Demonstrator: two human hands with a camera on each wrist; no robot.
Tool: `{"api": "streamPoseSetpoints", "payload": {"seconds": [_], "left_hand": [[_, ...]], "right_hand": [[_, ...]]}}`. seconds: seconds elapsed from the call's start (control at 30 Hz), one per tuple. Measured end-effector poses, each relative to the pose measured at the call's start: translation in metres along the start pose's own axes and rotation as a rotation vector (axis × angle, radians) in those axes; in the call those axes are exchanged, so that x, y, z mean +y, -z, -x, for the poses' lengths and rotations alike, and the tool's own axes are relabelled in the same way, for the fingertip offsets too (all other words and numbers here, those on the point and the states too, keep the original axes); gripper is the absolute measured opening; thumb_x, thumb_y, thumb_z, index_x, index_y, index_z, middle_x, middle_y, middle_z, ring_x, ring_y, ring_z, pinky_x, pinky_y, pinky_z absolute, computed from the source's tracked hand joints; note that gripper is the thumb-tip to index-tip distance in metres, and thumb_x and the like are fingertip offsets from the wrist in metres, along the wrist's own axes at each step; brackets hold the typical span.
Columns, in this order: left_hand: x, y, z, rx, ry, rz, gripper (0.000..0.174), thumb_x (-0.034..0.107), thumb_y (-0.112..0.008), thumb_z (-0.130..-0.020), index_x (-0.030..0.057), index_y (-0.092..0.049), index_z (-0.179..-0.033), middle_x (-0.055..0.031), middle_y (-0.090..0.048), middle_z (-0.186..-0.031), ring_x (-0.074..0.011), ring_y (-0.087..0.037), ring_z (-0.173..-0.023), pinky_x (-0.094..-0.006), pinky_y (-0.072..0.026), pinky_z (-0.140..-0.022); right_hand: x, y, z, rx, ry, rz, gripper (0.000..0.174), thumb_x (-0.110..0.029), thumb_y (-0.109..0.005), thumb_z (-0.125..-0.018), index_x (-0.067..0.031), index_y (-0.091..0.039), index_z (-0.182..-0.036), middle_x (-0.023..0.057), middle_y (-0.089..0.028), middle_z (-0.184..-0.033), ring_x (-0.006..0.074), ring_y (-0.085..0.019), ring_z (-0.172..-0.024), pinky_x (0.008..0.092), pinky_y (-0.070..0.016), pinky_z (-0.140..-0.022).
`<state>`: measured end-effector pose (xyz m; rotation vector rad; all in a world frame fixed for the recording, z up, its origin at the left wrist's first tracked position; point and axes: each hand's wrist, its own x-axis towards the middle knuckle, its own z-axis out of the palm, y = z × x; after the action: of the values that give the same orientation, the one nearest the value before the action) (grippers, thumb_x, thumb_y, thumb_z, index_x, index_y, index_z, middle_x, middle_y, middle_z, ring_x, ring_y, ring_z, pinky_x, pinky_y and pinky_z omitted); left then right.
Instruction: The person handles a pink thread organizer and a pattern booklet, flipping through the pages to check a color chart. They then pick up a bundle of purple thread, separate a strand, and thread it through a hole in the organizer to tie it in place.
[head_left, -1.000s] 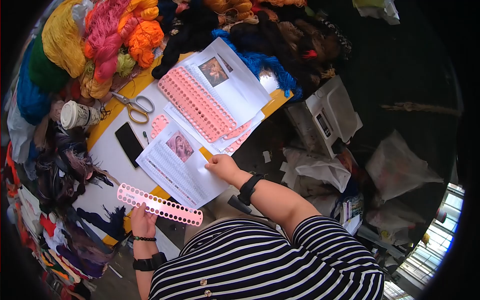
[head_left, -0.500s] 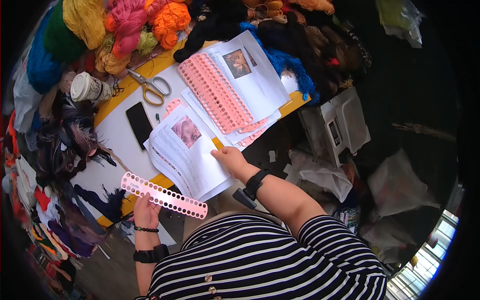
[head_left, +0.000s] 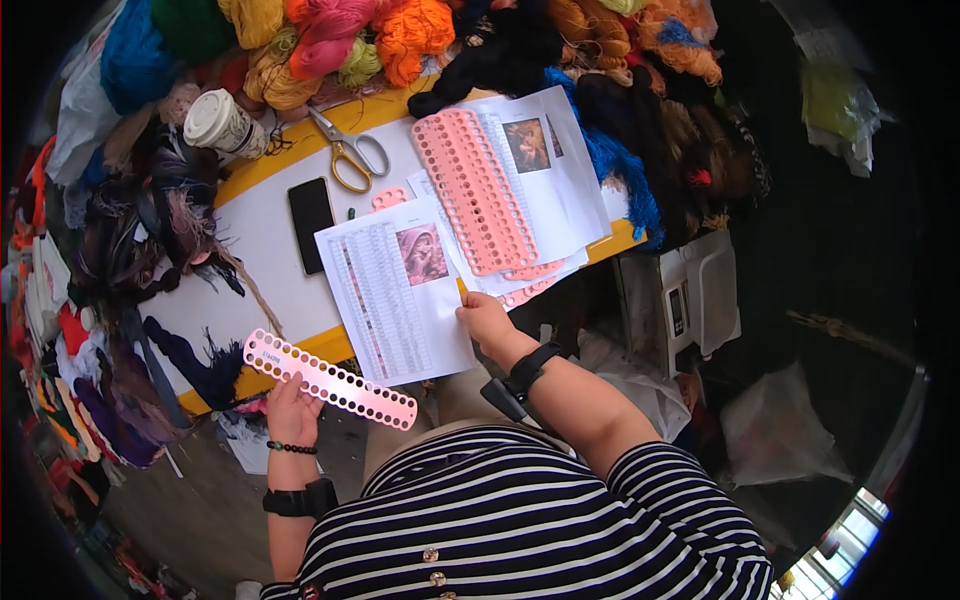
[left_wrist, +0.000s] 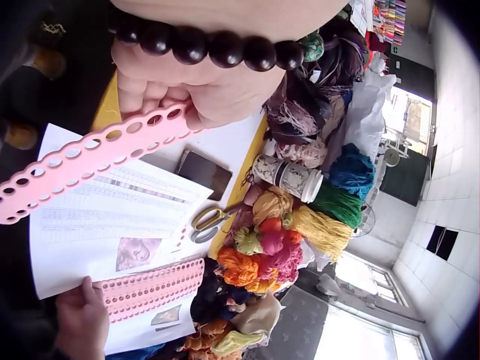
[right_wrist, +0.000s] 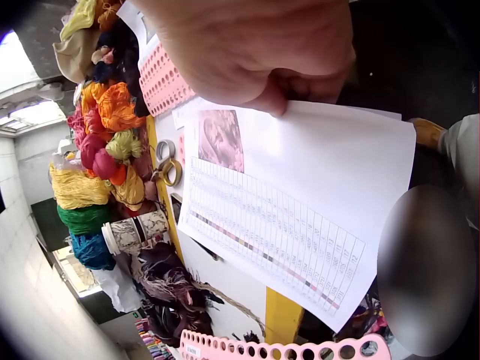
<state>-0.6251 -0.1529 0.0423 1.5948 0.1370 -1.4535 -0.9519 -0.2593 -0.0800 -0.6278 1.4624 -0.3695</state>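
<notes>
In the head view the left hand (head_left: pixel 293 408) pinches a long pink strip (head_left: pixel 330 380) with round holes along both edges, near the table's front edge. The right hand (head_left: pixel 487 322) grips the edge of a printed sheet (head_left: pixel 385 300) that bears a table and a small pink picture; in the right wrist view its thumb lies on the sheet (right_wrist: pixel 315 165). Beyond the sheet, a stack of pink perforated strips (head_left: pixel 475 190) lies on other printed papers (head_left: pixel 575 190).
On the table (head_left: pixel 260 240) are a black phone (head_left: pixel 311 225), scissors (head_left: pixel 350 160) and a lidded cup (head_left: pixel 225 125). Coloured yarn bundles (head_left: pixel 415 40) line the far side, dark yarn (head_left: pixel 160 210) the left. A scale (head_left: pixel 690 295) stands at the right.
The head view has shifted, so the table sits further right and lower. The sheet in the right hand bent and now lies flatter and turned more upright. Both hands keep their holds.
</notes>
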Motion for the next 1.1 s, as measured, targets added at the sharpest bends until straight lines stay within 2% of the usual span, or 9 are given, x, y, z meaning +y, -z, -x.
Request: {"api": "streamPoseSetpoints", "payload": {"seconds": [0.2,0.33,0.43,0.63,0.7,0.77,0.97,1.07,1.1], "left_hand": [[-0.007,-0.008,0.007,-0.021,-0.001,0.072,0.023,0.009,-0.051,-0.098,0.0032,-0.057,-0.119,-0.0080,-0.066,-0.103,-0.0169,-0.067,-0.088,-0.0300,-0.0561,-0.071],[-0.014,-0.015,0.003,-0.071,0.007,0.086,0.023,0.010,-0.050,-0.099,0.0027,-0.055,-0.121,-0.0089,-0.066,-0.105,-0.0176,-0.067,-0.089,-0.0313,-0.0573,-0.074],[-0.014,-0.032,0.003,-0.142,0.007,0.123,0.025,0.010,-0.049,-0.100,0.0013,-0.054,-0.123,-0.0103,-0.066,-0.110,-0.0196,-0.068,-0.096,-0.0330,-0.0579,-0.081],[-0.017,-0.072,0.001,-0.324,0.076,0.114,0.026,0.010,-0.048,-0.100,-0.0002,-0.054,-0.124,-0.0107,-0.065,-0.114,-0.0200,-0.067,-0.099,-0.0343,-0.0575,-0.084],[-0.020,-0.084,0.000,-0.361,0.098,0.111,0.027,0.010,-0.048,-0.100,-0.0004,-0.052,-0.125,-0.0106,-0.064,-0.115,-0.0202,-0.067,-0.100,-0.0344,-0.0570,-0.086],[-0.025,-0.090,-0.004,-0.374,0.116,0.088,0.028,0.010,-0.048,-0.100,-0.0006,-0.051,-0.126,-0.0111,-0.063,-0.117,-0.0209,-0.066,-0.101,-0.0344,-0.0568,-0.088],[-0.021,-0.091,0.000,-0.429,0.169,0.078,0.033,0.015,-0.051,-0.100,0.0015,-0.048,-0.130,-0.0104,-0.061,-0.120,-0.0194,-0.063,-0.108,-0.0335,-0.0550,-0.089],[-0.016,-0.083,0.003,-0.394,0.163,0.026,0.040,0.020,-0.054,-0.099,0.0033,-0.046,-0.134,-0.0102,-0.059,-0.125,-0.0196,-0.061,-0.110,-0.0331,-0.0533,-0.089],[-0.014,-0.080,0.003,-0.372,0.148,0.005,0.043,0.022,-0.055,-0.099,0.0040,-0.046,-0.136,-0.0102,-0.058,-0.127,-0.0197,-0.061,-0.111,-0.0332,-0.0527,-0.090]], "right_hand": [[-0.015,0.000,0.000,-0.045,-0.025,-0.056,0.023,-0.005,-0.057,-0.087,0.0049,-0.065,-0.106,0.0067,-0.067,-0.085,0.0172,-0.062,-0.075,0.0310,-0.0495,-0.069],[-0.032,-0.001,0.015,0.222,0.253,0.490,0.028,-0.011,-0.062,-0.086,0.0034,-0.062,-0.110,0.0163,-0.069,-0.092,0.0328,-0.067,-0.085,0.0409,-0.0526,-0.078],[-0.055,-0.001,0.033,0.382,0.764,0.780,0.034,-0.014,-0.066,-0.086,0.0032,-0.060,-0.114,0.0162,-0.067,-0.102,0.0281,-0.066,-0.091,0.0379,-0.0528,-0.080],[-0.112,-0.032,0.078,-0.509,0.412,0.592,0.056,-0.027,-0.072,-0.084,0.0011,-0.054,-0.128,0.0216,-0.062,-0.118,0.0340,-0.062,-0.107,0.0401,-0.0509,-0.089],[-0.103,-0.046,0.076,-0.594,0.600,0.689,0.087,-0.038,-0.079,-0.077,0.0033,-0.038,-0.142,0.0280,-0.058,-0.122,0.0404,-0.058,-0.111,0.0422,-0.0469,-0.096],[-0.100,-0.056,0.081,-0.611,0.614,0.745,0.096,-0.038,-0.080,-0.075,0.0044,-0.029,-0.145,0.0289,-0.053,-0.128,0.0425,-0.054,-0.116,0.0436,-0.0447,-0.098],[-0.102,-0.056,0.077,-0.649,0.441,0.852,0.090,-0.031,-0.076,-0.079,0.0006,-0.027,-0.148,0.0306,-0.051,-0.129,0.0429,-0.053,-0.117,0.0430,-0.0455,-0.097],[-0.074,-0.045,0.060,-0.688,0.664,0.519,0.065,-0.024,-0.067,-0.088,-0.0017,-0.039,-0.143,0.0218,-0.062,-0.115,0.0312,-0.061,-0.102,0.0377,-0.0490,-0.086],[-0.071,-0.039,0.058,-0.724,0.421,0.436,0.056,-0.022,-0.065,-0.091,-0.0018,-0.045,-0.138,0.0174,-0.063,-0.109,0.0258,-0.061,-0.096,0.0353,-0.0489,-0.083]]}}
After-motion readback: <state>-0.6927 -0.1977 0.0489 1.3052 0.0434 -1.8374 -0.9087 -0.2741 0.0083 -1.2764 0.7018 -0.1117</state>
